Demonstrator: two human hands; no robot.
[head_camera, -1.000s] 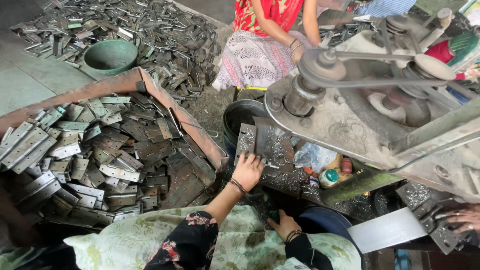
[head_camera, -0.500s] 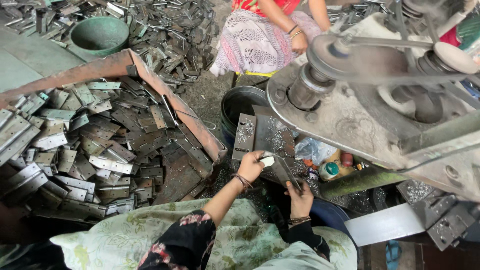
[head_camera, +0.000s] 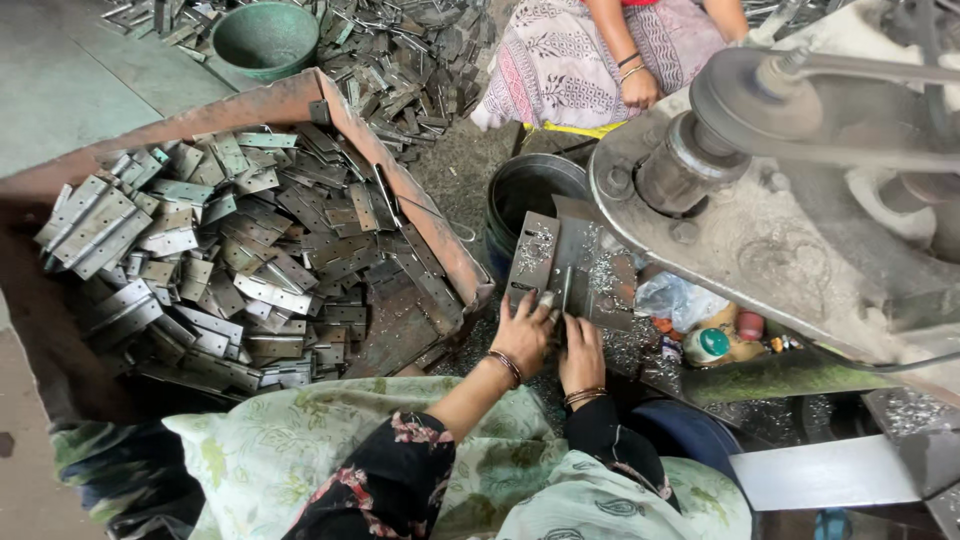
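Note:
My left hand (head_camera: 522, 335) and my right hand (head_camera: 581, 352) are side by side on the grey metal work plate (head_camera: 585, 250) of the machine. Between their fingertips they hold a small metal hinge piece (head_camera: 556, 297), standing on the plate. Metal shavings lie scattered across the plate. Each wrist wears bangles. The piece is partly hidden by my fingers.
A rusty tray (head_camera: 410, 205) full of metal hinge plates (head_camera: 230, 260) lies to the left. A dark bucket (head_camera: 530, 190) stands behind the plate. The machine's flywheel and belt (head_camera: 750, 100) loom at right. Another person (head_camera: 600, 60) sits beyond, near a green bowl (head_camera: 265, 38).
My left hand came back from the tray side with a piece and joined my right hand on the plate. Both hands now close together on the piece.

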